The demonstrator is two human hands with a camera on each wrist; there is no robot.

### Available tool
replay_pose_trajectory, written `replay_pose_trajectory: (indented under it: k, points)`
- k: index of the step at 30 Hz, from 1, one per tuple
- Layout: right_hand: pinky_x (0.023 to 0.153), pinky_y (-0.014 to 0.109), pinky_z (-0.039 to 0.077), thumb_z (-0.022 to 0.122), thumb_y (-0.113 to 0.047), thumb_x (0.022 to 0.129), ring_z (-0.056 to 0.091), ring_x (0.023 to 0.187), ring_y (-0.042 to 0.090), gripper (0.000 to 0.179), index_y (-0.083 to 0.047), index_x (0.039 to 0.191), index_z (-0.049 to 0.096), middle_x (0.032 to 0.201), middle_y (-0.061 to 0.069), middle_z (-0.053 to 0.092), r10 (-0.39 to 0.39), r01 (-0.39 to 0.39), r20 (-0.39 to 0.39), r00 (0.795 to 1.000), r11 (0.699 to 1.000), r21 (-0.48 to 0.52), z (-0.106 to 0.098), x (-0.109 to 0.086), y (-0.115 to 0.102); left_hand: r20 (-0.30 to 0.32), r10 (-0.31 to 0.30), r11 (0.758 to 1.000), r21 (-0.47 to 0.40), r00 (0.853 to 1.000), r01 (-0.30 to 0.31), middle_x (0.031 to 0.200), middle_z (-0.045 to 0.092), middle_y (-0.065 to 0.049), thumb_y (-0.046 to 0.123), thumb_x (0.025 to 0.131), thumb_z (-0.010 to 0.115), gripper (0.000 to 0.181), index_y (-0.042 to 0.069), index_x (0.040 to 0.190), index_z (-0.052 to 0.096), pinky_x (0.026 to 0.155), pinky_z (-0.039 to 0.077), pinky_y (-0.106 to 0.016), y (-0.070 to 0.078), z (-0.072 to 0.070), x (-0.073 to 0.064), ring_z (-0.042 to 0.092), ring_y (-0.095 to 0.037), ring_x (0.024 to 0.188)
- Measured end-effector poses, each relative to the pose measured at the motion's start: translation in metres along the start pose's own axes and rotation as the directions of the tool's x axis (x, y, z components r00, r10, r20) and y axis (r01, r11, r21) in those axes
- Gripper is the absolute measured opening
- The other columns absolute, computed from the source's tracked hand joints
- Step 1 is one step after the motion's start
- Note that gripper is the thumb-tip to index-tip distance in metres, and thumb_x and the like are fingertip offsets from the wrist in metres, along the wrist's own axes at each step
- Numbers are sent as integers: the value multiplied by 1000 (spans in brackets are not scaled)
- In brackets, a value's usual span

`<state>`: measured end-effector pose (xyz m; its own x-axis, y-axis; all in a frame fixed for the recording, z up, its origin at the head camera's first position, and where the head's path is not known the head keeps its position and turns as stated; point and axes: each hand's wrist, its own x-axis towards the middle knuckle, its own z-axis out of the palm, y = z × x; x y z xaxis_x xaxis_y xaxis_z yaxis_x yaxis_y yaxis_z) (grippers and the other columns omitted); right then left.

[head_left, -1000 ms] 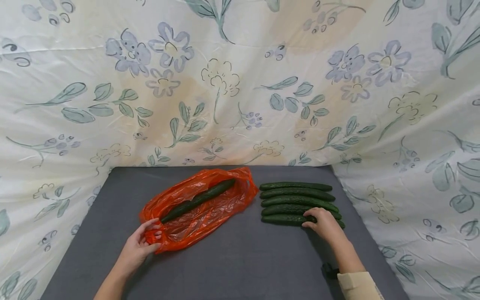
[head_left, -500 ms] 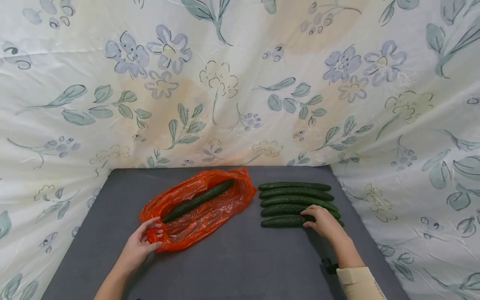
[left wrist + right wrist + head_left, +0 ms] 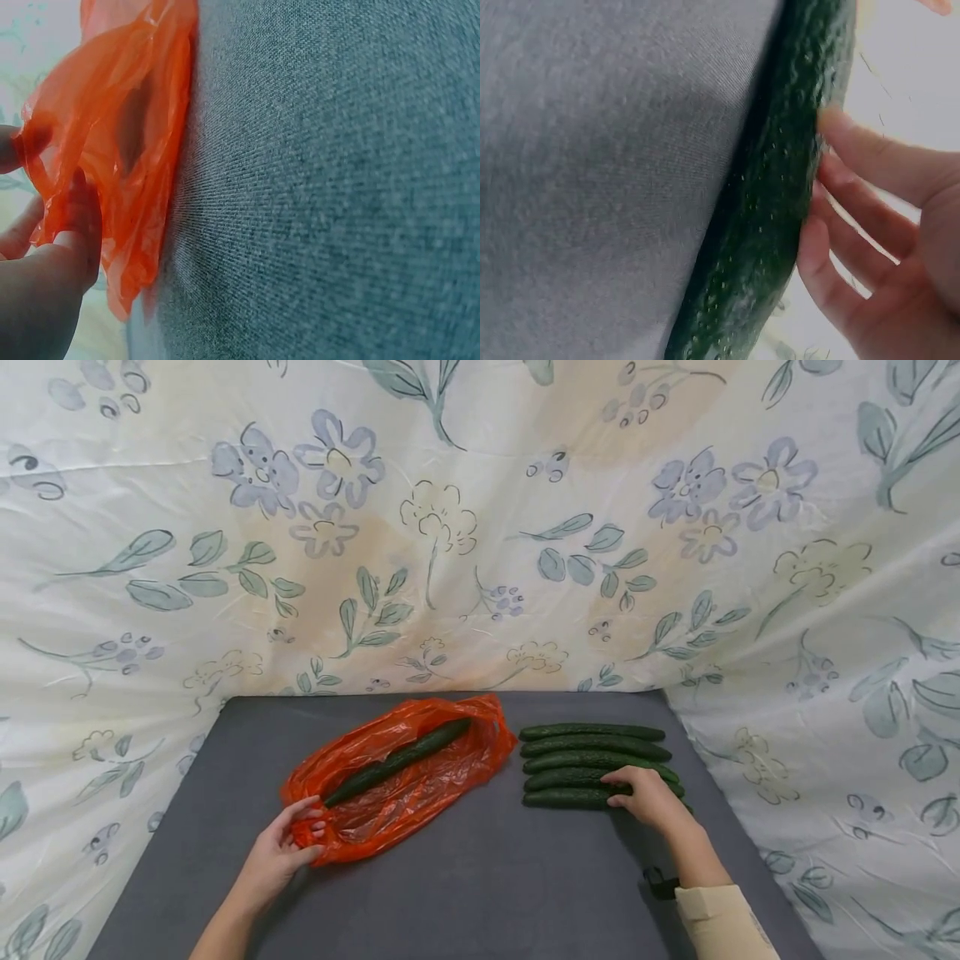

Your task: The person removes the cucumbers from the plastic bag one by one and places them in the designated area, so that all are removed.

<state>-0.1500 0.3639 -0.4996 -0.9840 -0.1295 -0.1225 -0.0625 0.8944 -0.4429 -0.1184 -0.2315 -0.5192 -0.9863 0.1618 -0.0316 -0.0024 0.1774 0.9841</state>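
At the left of the table, my left hand holds the near end of a thin red plastic bag, thumb and fingers curled at its edge. A dark green cucumber lies lengthwise in the bag and shows as a dark shape through the film in the left wrist view. On the right, several cucumbers lie side by side in a row. My right hand reaches over the nearest cucumber of that row. Its fingertips touch the upper side of the cucumber, the fingers spread and only gently bent.
The grey tabletop extends between the bag and the row and along the front. A flower-printed cloth hangs behind the table and along both sides. A small black item shows beside the right wrist, by the cream sleeve.
The nearest cucumber slid slightly toward me, leaving a gap, and now lies back against the row. My right hand shifted a little with it. The left hand and bag stay in place.
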Motion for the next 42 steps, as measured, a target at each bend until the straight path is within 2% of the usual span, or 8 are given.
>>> replay_pose_trajectory:
  k: [4, 10, 15, 19, 22, 30, 37, 42]
  points:
    - [89, 53, 54, 80, -20, 85, 60, 118, 38, 51, -13, 133, 66, 132, 15, 63, 9, -5, -50, 999, 997, 77, -3, -2, 1, -9, -12, 1000, 8, 1000, 13, 132, 53, -18, -3, 88, 72, 73, -5, 150, 34, 83, 56, -19, 0, -1, 0, 61, -3, 106]
    - [87, 54, 55, 79, -18, 87, 59, 119, 39, 62, -12, 144, 56, 143, 18, 56, -4, 19, -136, 991, 993, 113, -9, -2, -7, -9, -20, 1000, 11, 1000, 20, 133, 52, -19, -2, 89, 72, 72, -5, 150, 34, 83, 56, -19, 1, -2, 1, 61, -3, 106]
    - [89, 58, 53, 79, -16, 87, 62, 117, 37, 67, -15, 148, 52, 145, 16, 55, -79, 113, -259, 963, 986, 123, -9, 5, -26, -12, -14, 1000, 10, 1000, 14, 132, 53, -19, -4, 88, 72, 73, -5, 150, 34, 84, 56, -18, 1, -2, 0, 61, -4, 107]
    - [91, 59, 52, 80, -17, 86, 62, 118, 35, 69, -19, 149, 51, 145, 13, 55, -115, 171, -310, 944, 972, 160, -8, 13, -45, -12, -10, 1000, 10, 1000, 10, 133, 51, -22, -5, 87, 72, 73, -6, 150, 34, 84, 56, -18, 0, -1, 0, 61, -4, 107]
    - [90, 58, 53, 80, -17, 86, 62, 117, 35, 69, -20, 149, 52, 145, 11, 56, -135, 196, -307, 942, 965, 176, -6, 18, -59, -9, -14, 1000, 11, 1000, 14, 135, 50, -24, -3, 88, 72, 73, -5, 150, 34, 84, 56, -18, -1, -1, 1, 60, -3, 107]
    - [92, 57, 53, 80, -19, 86, 62, 119, 34, 64, -22, 146, 55, 144, 9, 57, -172, 230, -239, 956, 942, 243, -3, 32, -89, -12, -23, 1000, 14, 1000, 23, 134, 51, -22, -4, 88, 72, 73, -5, 150, 34, 84, 56, -18, 1, -2, 0, 60, -4, 107]
    - [91, 54, 55, 78, -22, 88, 64, 117, 32, 61, -23, 145, 56, 144, 6, 58, -228, 285, -228, 947, 921, 265, 1, 45, -112, -16, -34, 999, 13, 999, 34, 136, 50, -24, -3, 88, 72, 73, -4, 151, 33, 83, 56, -19, 2, -3, -1, 60, -3, 107]
    - [89, 54, 55, 79, -19, 88, 64, 115, 32, 61, -20, 145, 57, 143, 8, 59, -258, 317, -229, 939, 906, 280, 2, 49, -128, 0, -9, 1000, -4, 1000, 9, 133, 53, -16, -3, 88, 72, 74, -5, 151, 33, 84, 56, -19, 1, -2, -1, 60, -4, 108]
